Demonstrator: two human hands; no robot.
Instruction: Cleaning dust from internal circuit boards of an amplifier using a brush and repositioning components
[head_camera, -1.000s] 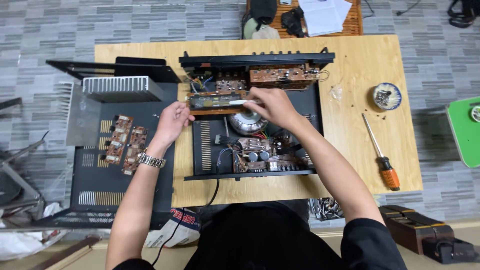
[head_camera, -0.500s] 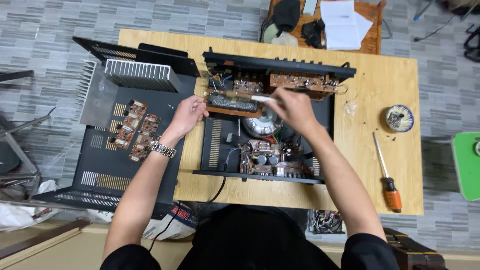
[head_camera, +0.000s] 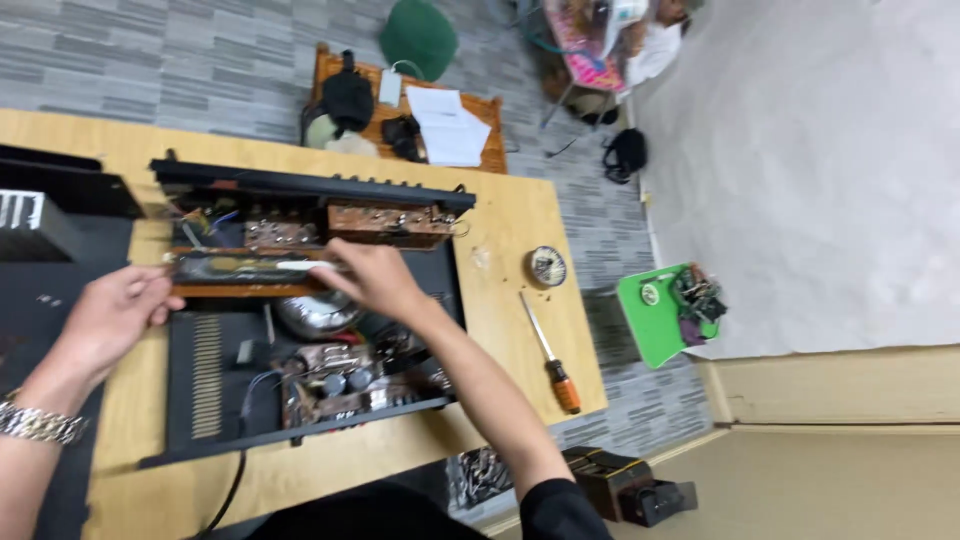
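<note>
Between the right hand's fingers (head_camera: 335, 272) sits a slim white tool (head_camera: 300, 266), pinched so its tip reaches along the long brown circuit board (head_camera: 235, 268) inside the opened amplifier chassis (head_camera: 300, 330). Just left of them, the left hand (head_camera: 110, 315) rests at the board's end, fingers curled loosely against it, seemingly steadying it. Farther right, an orange-handled screwdriver (head_camera: 548, 355) and a small round dish (head_camera: 547, 266) lie on the wooden surface (head_camera: 500, 230), within easy reach.
</note>
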